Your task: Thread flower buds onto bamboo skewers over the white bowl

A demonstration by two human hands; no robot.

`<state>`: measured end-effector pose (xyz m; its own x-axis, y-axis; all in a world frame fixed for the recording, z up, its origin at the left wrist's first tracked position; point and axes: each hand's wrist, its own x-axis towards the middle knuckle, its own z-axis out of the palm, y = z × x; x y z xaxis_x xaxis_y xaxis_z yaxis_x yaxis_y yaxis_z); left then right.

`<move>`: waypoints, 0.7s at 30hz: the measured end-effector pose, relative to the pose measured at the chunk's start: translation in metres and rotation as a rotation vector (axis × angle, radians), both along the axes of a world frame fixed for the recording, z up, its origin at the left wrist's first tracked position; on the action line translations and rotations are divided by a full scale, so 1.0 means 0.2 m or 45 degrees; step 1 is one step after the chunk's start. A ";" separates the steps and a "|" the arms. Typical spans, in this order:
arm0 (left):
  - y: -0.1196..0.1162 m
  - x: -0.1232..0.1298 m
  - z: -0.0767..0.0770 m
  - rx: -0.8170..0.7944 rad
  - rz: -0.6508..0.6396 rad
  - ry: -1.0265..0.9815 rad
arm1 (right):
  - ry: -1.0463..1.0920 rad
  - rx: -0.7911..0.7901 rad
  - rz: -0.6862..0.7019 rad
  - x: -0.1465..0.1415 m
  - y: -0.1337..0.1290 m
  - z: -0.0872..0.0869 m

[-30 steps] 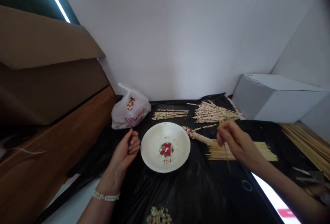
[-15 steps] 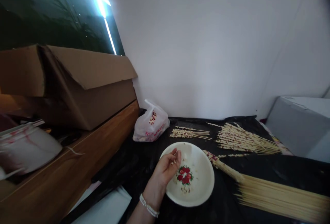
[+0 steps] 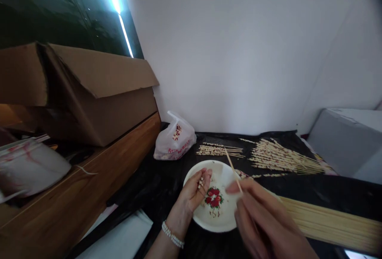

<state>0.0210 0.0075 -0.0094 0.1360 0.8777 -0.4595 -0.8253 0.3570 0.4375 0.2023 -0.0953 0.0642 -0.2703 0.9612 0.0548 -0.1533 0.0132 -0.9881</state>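
Observation:
My left hand (image 3: pixel 195 191), with a beaded bracelet (image 3: pixel 173 235) at the wrist, is cupped over the left side of a white bowl (image 3: pixel 193 169). Small cream kernels (image 3: pixel 201 181) lie in its palm under the curled fingers. To the right, my right hand (image 3: pixel 259 211) pinches a thin wooden skewer (image 3: pixel 231 163) that slants up and to the left, its upper part bare. The hand is slightly blurred and covers the bowl's right side. Inside the bowl, a few loose bits (image 3: pixel 214 213) rest near a printed red flower.
Behind the bowl lie skewers threaded with kernels (image 3: pixel 210 149) and a larger fanned pile (image 3: pixel 271 155). Bare skewers (image 3: pixel 334 219) are bundled at right. A plastic bag of kernels (image 3: pixel 176 139) stands at the back; a cardboard box (image 3: pixel 119 111) sits on the left on a wooden surface.
My right hand has come into view from the lower right, holding a skewer over the bowl. My left hand stays over the bowl, its palm turned to show more kernels.

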 end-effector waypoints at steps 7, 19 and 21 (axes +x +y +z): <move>-0.02 -0.01 0.03 0.123 -0.139 0.072 | -1.084 0.757 -0.465 -0.04 0.31 -0.29; -0.03 0.00 0.07 0.157 -0.197 0.180 | -1.627 1.113 -0.628 -0.03 0.19 -0.48; -0.03 0.02 0.07 0.176 -0.159 0.236 | -1.661 1.116 -0.637 -0.03 0.19 -0.48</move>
<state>0.0244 0.0005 0.0047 0.1716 0.9156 -0.3636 -0.6798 0.3772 0.6290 0.1967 -0.0567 -0.0326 -0.2586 0.7626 0.5929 0.9143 0.3913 -0.1046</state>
